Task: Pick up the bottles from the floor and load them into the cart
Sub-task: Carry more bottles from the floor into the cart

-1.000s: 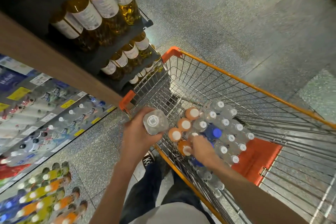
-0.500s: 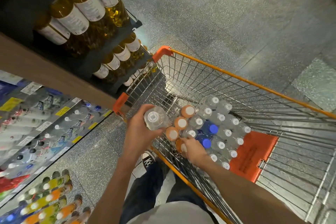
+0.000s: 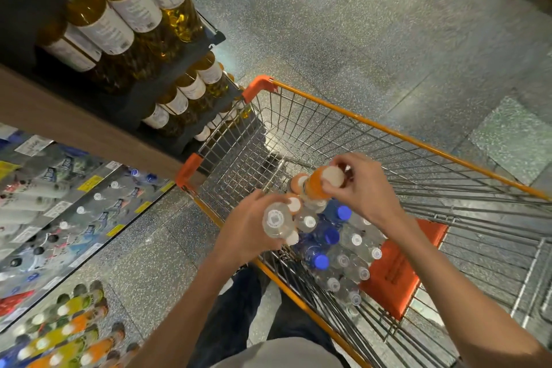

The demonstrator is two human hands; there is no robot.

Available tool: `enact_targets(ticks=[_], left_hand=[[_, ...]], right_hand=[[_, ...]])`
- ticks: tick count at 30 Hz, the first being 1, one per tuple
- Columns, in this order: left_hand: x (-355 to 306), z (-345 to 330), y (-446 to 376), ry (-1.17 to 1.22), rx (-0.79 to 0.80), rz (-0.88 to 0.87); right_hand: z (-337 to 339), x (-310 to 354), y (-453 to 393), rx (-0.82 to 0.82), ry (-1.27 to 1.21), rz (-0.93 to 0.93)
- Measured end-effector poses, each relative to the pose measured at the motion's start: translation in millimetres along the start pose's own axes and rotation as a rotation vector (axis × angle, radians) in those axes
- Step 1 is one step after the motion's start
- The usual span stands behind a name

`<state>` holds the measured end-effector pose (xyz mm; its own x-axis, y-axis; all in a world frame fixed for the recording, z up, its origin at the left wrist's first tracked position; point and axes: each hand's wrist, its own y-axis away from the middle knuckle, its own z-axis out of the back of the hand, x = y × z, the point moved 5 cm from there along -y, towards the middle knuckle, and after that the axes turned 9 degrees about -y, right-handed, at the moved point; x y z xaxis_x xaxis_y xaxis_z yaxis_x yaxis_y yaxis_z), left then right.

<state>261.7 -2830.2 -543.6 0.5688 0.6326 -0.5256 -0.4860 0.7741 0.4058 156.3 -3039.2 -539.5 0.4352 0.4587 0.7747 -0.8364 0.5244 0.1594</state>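
Note:
An orange-rimmed wire cart (image 3: 352, 112) stands in front of me. Inside it stand several bottles: clear ones with white caps (image 3: 357, 240), blue-capped ones (image 3: 321, 260) and orange ones (image 3: 298, 182). My left hand (image 3: 248, 230) grips a clear bottle (image 3: 276, 222) with a white cap, held over the cart's near left side. My right hand (image 3: 363, 188) pinches the neck of an orange bottle (image 3: 321, 185) with a white cap, lifted above the other bottles in the cart.
A shelf of amber bottles (image 3: 131, 9) stands to the left of the cart. Lower shelves (image 3: 59, 218) at left hold water and coloured drink bottles. An orange child-seat flap (image 3: 400, 266) sits at the cart's near end. Speckled grey floor lies beyond.
My right hand has come up out of the bottle cluster holding an orange bottle and moved toward the cart's far side. My left hand with the clear bottle has moved right, over the cart.

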Motion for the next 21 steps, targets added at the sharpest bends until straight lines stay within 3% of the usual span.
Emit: enact_targets(ticks=[8,17,21], left_hand=[[-24.6,-61.5,-10.7,-0.047,0.247,-0.115],[4.8,-53.8,-2.2,0.012,0.067,0.061],[15.9,-36.5,-6.1,0.060,0.005,0.157]], right_hand=[[-19.7,-40.3,-53.2,-0.129,-0.008,-0.059],[-109.8,-149.0,-95.2,0.116,0.003,-0.365],[-116.3,-156.6,-111.0,0.112,0.058,-0.367]])
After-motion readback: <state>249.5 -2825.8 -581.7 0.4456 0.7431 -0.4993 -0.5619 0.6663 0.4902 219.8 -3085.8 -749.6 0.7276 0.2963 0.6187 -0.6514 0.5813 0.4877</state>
